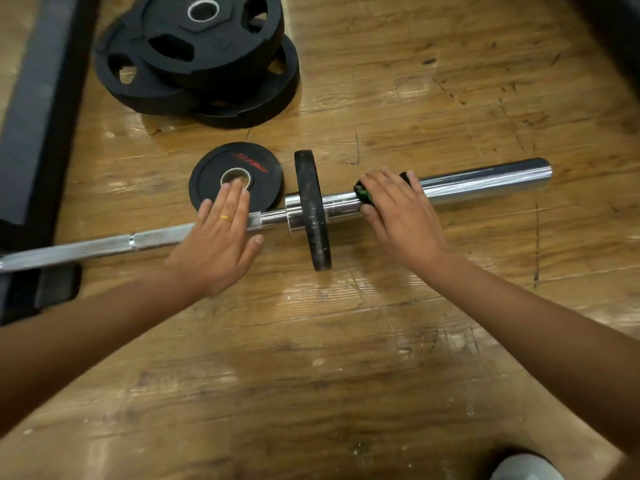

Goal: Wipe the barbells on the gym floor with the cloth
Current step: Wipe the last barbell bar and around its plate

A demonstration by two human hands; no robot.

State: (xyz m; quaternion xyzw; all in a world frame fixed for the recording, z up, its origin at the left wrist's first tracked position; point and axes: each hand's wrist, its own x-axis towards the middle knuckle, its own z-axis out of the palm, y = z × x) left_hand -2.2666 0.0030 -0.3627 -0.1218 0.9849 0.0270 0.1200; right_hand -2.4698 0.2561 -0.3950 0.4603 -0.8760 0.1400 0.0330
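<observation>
3 stacked black weight plates [225, 46] on wooden floor [346, 358], small red-lettered plate [258, 157] lying flat, dark frame [31, 116] at left

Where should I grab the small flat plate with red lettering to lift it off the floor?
Come from above and hook your fingers into the steel-ringed centre hole of the small plate. It lies flat on the wooden floor, so its rim offers little to get under, and the barbell crowds its near edge.

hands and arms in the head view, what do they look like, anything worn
The left forearm and right forearm are bare, no sleeves in view. The left hand wears a thin gold ring on one finger. The right hand shows no ring; no gloves, watch or wristband on either.
</observation>
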